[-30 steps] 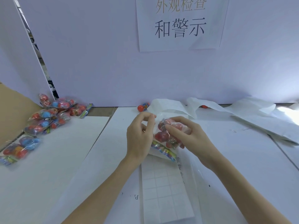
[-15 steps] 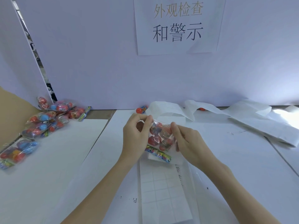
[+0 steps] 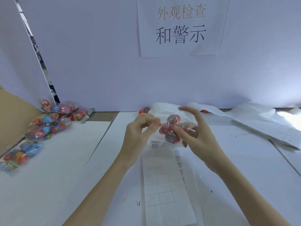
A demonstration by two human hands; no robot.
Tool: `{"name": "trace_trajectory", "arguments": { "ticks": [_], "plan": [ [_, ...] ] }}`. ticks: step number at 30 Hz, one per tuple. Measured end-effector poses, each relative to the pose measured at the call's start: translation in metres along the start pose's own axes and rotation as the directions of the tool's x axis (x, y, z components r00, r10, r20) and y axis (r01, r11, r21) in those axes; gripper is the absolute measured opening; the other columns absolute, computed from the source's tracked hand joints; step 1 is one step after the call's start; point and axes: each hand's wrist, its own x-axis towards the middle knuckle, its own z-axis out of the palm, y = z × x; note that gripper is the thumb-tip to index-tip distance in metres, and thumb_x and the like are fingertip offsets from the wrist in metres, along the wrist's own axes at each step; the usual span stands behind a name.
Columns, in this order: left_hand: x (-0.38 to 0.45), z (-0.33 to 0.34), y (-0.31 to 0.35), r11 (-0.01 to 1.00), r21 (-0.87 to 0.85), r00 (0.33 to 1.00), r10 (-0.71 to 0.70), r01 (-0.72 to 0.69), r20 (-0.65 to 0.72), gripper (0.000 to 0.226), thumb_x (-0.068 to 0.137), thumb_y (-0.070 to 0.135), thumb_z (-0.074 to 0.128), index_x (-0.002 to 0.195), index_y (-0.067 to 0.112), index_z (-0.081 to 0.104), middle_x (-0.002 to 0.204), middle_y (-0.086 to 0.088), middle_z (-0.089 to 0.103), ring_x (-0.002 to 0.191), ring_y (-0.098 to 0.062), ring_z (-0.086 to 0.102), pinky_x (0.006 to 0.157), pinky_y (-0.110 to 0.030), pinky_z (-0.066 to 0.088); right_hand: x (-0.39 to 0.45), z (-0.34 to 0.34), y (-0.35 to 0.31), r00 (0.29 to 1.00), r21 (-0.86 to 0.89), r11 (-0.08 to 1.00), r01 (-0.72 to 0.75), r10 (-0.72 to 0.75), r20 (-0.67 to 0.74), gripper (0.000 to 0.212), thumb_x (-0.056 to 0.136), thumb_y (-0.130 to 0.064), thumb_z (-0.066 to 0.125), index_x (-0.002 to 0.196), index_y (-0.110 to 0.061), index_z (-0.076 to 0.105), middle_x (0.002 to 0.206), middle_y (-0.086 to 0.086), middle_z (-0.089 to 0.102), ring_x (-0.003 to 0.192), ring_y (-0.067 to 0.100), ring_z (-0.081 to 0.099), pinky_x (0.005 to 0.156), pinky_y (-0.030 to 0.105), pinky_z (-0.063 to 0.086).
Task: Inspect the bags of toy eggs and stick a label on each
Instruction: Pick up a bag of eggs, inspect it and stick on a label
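A clear bag of red toy eggs [image 3: 170, 130] is held up over the middle of the table between both hands. My left hand [image 3: 140, 132] pinches the bag's left edge with thumb and fingers. My right hand [image 3: 197, 132] cups the bag from the right, thumb under it and fingers arched over the top. Below the hands lies a label sheet [image 3: 164, 185] with a grid of white stickers; a strip of printed warning labels [image 3: 180, 165] runs along its right side. A pile of egg bags [image 3: 53, 119] lies at the far left.
One more egg bag [image 3: 19, 153] lies near the left table edge. Crumpled white backing paper [image 3: 260, 121] stretches along the back right. A loose red egg [image 3: 144, 110] sits by the back wall. A paper sign [image 3: 180, 26] hangs on the white partition.
The bag has been turned in the hands; its coloured header strip no longer shows at the bottom. My right hand's fingers have lifted and spread over the top of the bag.
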Motion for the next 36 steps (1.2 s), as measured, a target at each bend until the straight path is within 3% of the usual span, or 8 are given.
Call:
{"name": "trace_trajectory", "arguments": {
  "ticks": [3, 7, 11, 15, 21, 30, 33, 36],
  "plan": [
    [0.007, -0.003, -0.005, 0.995, 0.045, 0.989, -0.081, 0.087, -0.127, 0.021, 0.094, 0.040, 0.072, 0.110, 0.026, 0.073, 0.108, 0.010, 0.072, 0.097, -0.006, 0.066, 0.086, -0.017, 0.050, 0.001, -0.005, 0.004, 0.990, 0.038, 0.994, -0.100, 0.096, 0.107, 0.066, 0.092, -0.016, 0.080, 0.140, -0.043, 0.044, 0.077, -0.009, 0.070, 0.069, 0.007, 0.064, 0.069, 0.013, 0.049],
    [0.006, -0.007, -0.008, 0.978, 0.018, 0.978, -0.208, 0.208, 0.019, 0.033, 0.087, 0.056, 0.069, 0.104, 0.029, 0.079, 0.102, 0.008, 0.077, 0.094, -0.010, 0.070, 0.086, -0.026, 0.055, 0.001, -0.004, 0.003, 0.972, 0.082, 0.981, -0.179, 0.163, 0.171, 0.048, 0.090, -0.016, 0.081, 0.129, -0.030, 0.057, 0.098, -0.002, 0.077, 0.089, 0.015, 0.070, 0.076, 0.020, 0.052],
    [0.007, -0.005, -0.011, 0.992, 0.079, 0.992, -0.088, 0.095, -0.088, 0.015, 0.091, 0.033, 0.077, 0.093, 0.020, 0.071, 0.084, 0.000, 0.071, 0.081, -0.020, 0.067, 0.078, -0.033, 0.056, 0.000, -0.003, 0.002, 0.979, 0.034, 0.986, -0.161, 0.155, 0.136, 0.030, 0.095, -0.040, 0.071, 0.122, -0.027, 0.072, 0.106, -0.001, 0.080, 0.099, 0.017, 0.074, 0.081, 0.028, 0.052],
    [0.008, -0.005, -0.019, 0.975, 0.220, 0.995, 0.029, -0.008, -0.093, 0.016, 0.098, 0.015, 0.072, 0.091, 0.015, 0.058, 0.071, 0.014, 0.059, 0.068, -0.009, 0.058, 0.069, -0.025, 0.050, -0.001, 0.003, 0.007, 0.985, 0.056, 0.984, -0.167, 0.164, 0.054, 0.023, 0.103, -0.031, 0.062, 0.116, -0.024, 0.080, 0.103, -0.003, 0.081, 0.096, 0.016, 0.076, 0.073, 0.022, 0.056],
    [0.009, 0.001, -0.024, 0.953, 0.299, 0.989, 0.079, -0.039, -0.126, 0.013, 0.107, 0.022, 0.056, 0.101, 0.017, 0.046, 0.076, -0.015, 0.056, 0.070, -0.041, 0.053, 0.064, -0.053, 0.047, -0.003, 0.012, 0.007, 0.982, 0.056, 0.985, -0.164, 0.158, 0.098, 0.025, 0.105, -0.032, 0.059, 0.121, -0.028, 0.078, 0.108, -0.007, 0.080, 0.101, 0.013, 0.075, 0.072, 0.020, 0.056],
    [0.004, 0.005, -0.021, 0.962, 0.272, 0.989, 0.032, 0.008, -0.143, 0.011, 0.107, 0.027, 0.055, 0.102, 0.022, 0.046, 0.090, -0.019, 0.067, 0.078, -0.049, 0.063, 0.068, -0.064, 0.054, -0.003, 0.016, 0.014, 0.979, 0.039, 0.978, -0.203, 0.201, 0.042, 0.021, 0.106, -0.028, 0.058, 0.115, -0.024, 0.076, 0.094, 0.000, 0.081, 0.087, 0.014, 0.075, 0.066, 0.022, 0.057],
    [0.004, 0.004, -0.019, 0.971, 0.233, 0.993, -0.022, 0.049, -0.119, 0.012, 0.105, 0.030, 0.059, 0.100, 0.026, 0.048, 0.091, -0.004, 0.072, 0.070, -0.043, 0.064, 0.064, -0.055, 0.057, -0.003, 0.016, 0.014, 0.977, 0.000, 0.978, -0.211, 0.211, 0.045, 0.019, 0.103, -0.034, 0.064, 0.106, -0.019, 0.076, 0.086, 0.001, 0.080, 0.078, 0.008, 0.073, 0.062, 0.021, 0.055],
    [0.006, 0.001, -0.020, 0.977, 0.209, 0.996, -0.028, 0.045, -0.085, 0.013, 0.105, 0.030, 0.060, 0.098, 0.023, 0.052, 0.080, 0.008, 0.070, 0.061, -0.015, 0.061, 0.057, -0.029, 0.050, -0.002, 0.016, 0.017, 0.973, -0.030, 0.974, -0.222, 0.224, 0.057, 0.020, 0.101, -0.031, 0.067, 0.096, -0.013, 0.075, 0.081, 0.003, 0.079, 0.074, 0.010, 0.073, 0.059, 0.020, 0.051]
  ]
}}
